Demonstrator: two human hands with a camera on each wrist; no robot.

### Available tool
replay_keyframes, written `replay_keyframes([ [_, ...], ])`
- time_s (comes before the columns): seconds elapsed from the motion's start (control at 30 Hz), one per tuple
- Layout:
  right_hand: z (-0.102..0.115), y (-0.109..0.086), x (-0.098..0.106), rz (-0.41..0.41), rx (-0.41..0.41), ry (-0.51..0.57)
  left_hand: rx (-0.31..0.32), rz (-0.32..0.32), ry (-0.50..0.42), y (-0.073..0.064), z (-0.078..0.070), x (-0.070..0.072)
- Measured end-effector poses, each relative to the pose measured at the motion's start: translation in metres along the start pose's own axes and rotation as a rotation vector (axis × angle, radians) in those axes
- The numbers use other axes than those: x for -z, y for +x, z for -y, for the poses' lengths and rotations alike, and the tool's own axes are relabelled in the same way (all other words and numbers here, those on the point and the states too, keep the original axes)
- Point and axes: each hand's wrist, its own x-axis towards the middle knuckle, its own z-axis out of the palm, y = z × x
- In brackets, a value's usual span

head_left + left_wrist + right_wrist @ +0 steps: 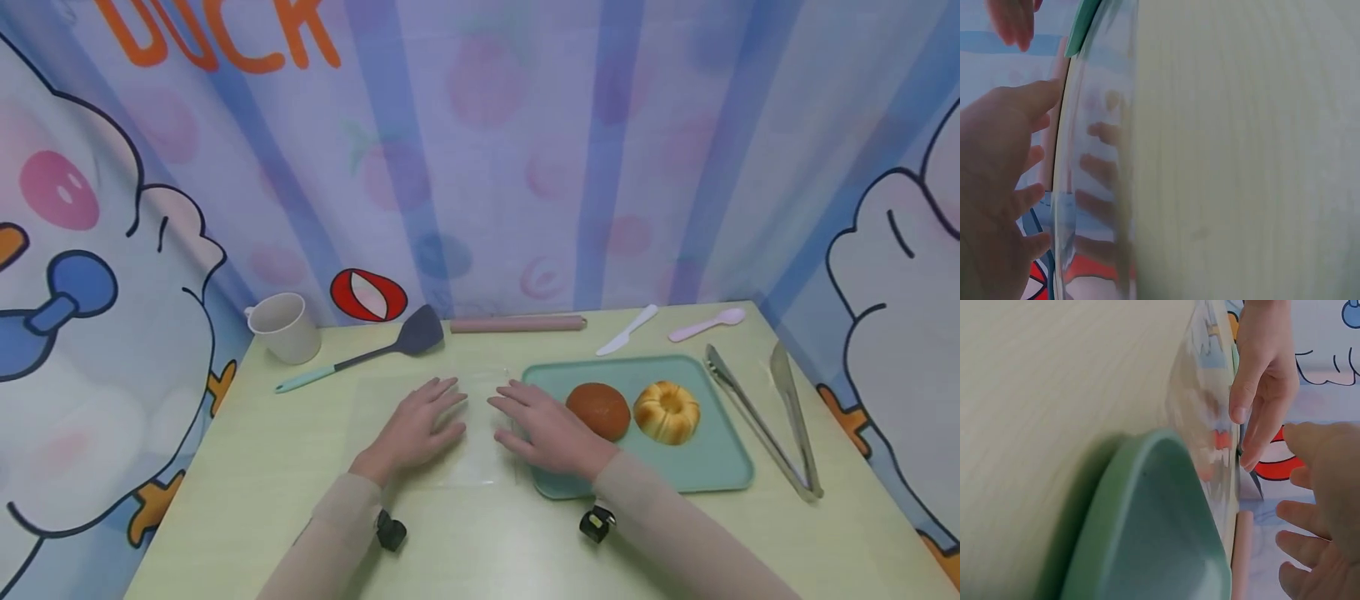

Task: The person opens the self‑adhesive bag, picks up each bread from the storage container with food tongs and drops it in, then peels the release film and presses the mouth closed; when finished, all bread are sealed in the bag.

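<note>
My left hand (422, 427) is over a clear, glossy sheet (480, 467) on the table, fingers spread and relaxed, nothing held. Facing it, my right hand (551, 425) reaches across the left edge of a green tray (645, 477), also with loose, extended fingers and nothing in them. A gap separates the two hands. On the tray sit a round brown bun (597, 408) and a golden ring-shaped cake (667, 412). In the left wrist view, the fingers hover above the sheet (1100, 187), which mirrors them. The right wrist view has the tray's corner (1163, 440) below the right hand (1329, 506).
A mug (285, 329) stands at the back left, beside a spatula (416, 333). Along the back edge lie a rolling pin (517, 324), a white knife (630, 329) and a pink spoon (708, 324). Metal tongs (757, 421) lie spread right of the tray. A printed curtain (510, 167) hangs behind.
</note>
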Motion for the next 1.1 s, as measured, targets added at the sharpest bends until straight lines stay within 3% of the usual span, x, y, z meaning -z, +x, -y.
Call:
replay_keyframes([
  [0.3,-0.001,0.014,-0.013,0.123,-0.066,0.001,0.029,0.086,0.050,0.000,0.001,-0.001],
  [0.63,-0.001,0.016,-0.026,0.120,-0.020,-0.108,0.037,0.098,0.074,-0.004,-0.001,-0.002],
  [0.87,-0.001,0.015,-0.025,0.126,-0.033,-0.094,0.024,0.103,0.035,-0.004,0.001,-0.005],
  [1.1,-0.001,0.016,-0.024,0.135,-0.038,-0.090,0.030,0.064,-0.005,-0.004,0.004,-0.007],
])
